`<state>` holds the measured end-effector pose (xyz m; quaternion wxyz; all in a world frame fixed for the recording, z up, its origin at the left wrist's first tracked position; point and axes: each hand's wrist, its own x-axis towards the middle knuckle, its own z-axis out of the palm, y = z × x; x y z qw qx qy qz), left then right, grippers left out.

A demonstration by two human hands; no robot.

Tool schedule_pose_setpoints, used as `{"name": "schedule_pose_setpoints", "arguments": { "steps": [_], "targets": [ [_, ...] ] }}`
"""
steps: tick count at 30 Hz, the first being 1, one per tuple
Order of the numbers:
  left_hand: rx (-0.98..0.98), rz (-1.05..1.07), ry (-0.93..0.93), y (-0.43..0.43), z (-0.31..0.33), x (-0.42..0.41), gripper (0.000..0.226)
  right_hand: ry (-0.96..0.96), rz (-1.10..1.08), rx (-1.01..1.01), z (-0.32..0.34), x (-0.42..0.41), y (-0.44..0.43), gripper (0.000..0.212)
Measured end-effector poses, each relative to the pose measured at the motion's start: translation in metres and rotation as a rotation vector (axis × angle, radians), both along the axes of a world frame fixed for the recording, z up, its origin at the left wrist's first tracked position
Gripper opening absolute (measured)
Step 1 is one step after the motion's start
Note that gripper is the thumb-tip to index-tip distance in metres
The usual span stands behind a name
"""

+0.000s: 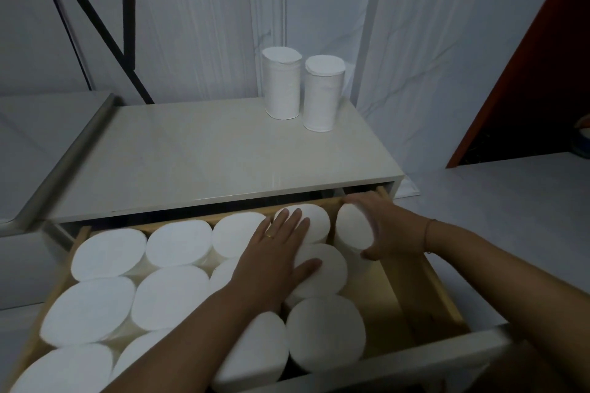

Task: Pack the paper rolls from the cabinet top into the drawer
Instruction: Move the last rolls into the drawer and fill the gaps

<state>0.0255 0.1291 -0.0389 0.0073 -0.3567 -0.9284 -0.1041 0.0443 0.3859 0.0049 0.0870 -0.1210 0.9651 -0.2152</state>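
Two white paper rolls (282, 86) (324, 92) stand upright side by side at the back right of the pale cabinet top (198, 153). Below it the wooden drawer (424, 290) is pulled out and holds several upright white rolls in rows. My left hand (277, 255) lies flat, fingers spread, on the tops of rolls in the drawer's right half. My right hand (383, 223) grips a tilted roll (352, 226) at the drawer's back right corner, beside the packed rolls.
A bare strip of drawer floor (380, 300) shows along the right side. A black metal stand (127, 25) rises behind the cabinet's left end. A dark red panel (526, 73) leans at the right, above the white floor.
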Motion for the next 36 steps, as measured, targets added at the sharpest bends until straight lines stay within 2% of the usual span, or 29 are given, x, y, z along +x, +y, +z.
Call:
{"name": "schedule_pose_setpoints", "arguments": {
  "steps": [6,13,17,27,32,36],
  "targets": [
    [0.003,0.003,-0.001,0.0,0.0,0.0,0.071,-0.099,-0.002,0.165,-0.001,-0.01,0.002,0.109],
    [-0.007,0.004,0.0,0.0,0.001,0.001,0.071,-0.116,0.124,0.253,0.011,-0.014,0.005,0.092],
    [-0.001,0.002,-0.001,0.0,0.002,0.001,0.071,-0.058,-0.001,0.249,0.008,-0.011,0.001,0.092],
    [0.016,-0.002,0.003,0.0,0.001,0.001,0.071,0.14,-0.289,0.383,-0.011,-0.002,-0.006,0.091],
    [0.014,-0.006,0.012,0.001,0.002,0.001,0.071,0.039,-0.298,0.241,-0.004,-0.003,0.0,0.092],
    [0.007,0.001,0.01,0.001,0.001,0.001,0.071,0.013,-0.278,0.203,0.002,0.0,0.006,0.089]
  ]
}}
